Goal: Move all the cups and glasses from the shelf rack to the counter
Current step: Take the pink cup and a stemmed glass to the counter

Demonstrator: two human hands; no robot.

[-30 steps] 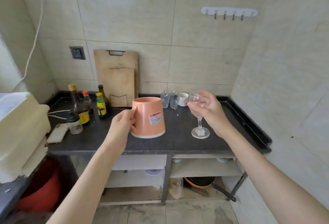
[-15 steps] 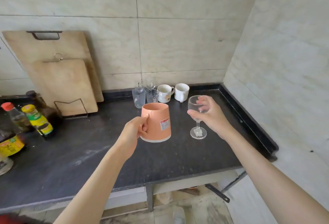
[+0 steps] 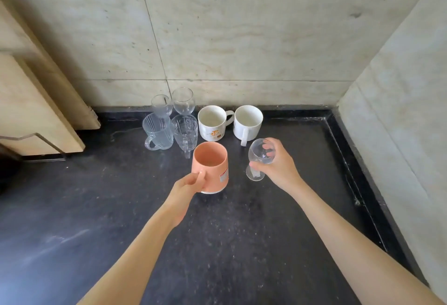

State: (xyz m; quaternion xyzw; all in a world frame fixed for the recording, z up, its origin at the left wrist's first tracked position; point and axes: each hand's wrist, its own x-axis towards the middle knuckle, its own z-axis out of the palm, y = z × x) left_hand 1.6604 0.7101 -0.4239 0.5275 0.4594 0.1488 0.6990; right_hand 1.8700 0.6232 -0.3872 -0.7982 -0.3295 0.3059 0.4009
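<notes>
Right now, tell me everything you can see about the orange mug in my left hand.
The orange mug is a plain salmon-orange cup that looks like plastic or glazed ceramic, narrower at the rim, with a pale base and a small red-and-white sticker on its side. It is upright and looks empty. The left hand grips its handle. It sits over the dark counter, in front of the other cups; whether it touches down is unclear.

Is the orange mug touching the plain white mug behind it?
Apart. The head view shows bare dark counter between the orange mug, held by the left hand, and the plain white mug.
</notes>
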